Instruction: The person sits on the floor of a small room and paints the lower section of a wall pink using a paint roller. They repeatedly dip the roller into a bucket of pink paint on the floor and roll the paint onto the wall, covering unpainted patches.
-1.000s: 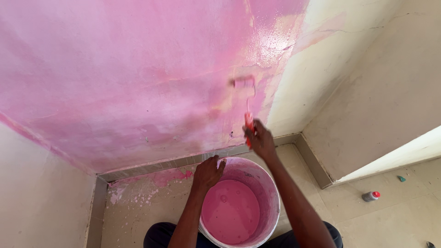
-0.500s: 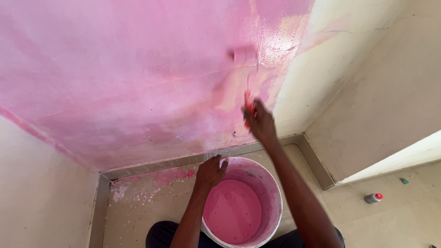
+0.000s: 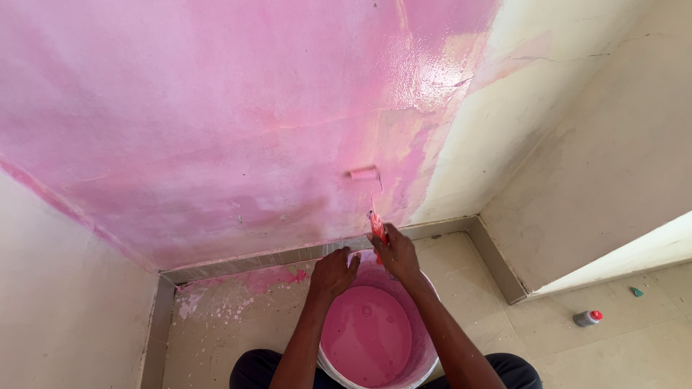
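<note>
Right hand (image 3: 395,253) fingers wrapped round paint roller (image 3: 364,174) handle, left hand (image 3: 333,272) gripping bucket (image 3: 425,353) rim

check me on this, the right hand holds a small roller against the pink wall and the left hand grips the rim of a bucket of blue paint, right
Not quite: the paint in the bucket is pink, not blue, as the head view shows. The rest holds: the right hand holds the small roller against the pink wall, and the left hand grips the bucket's rim.

Pink paint roller (image 3: 364,174) flat against wall; white bucket (image 3: 425,358) holds pink paint.
</note>
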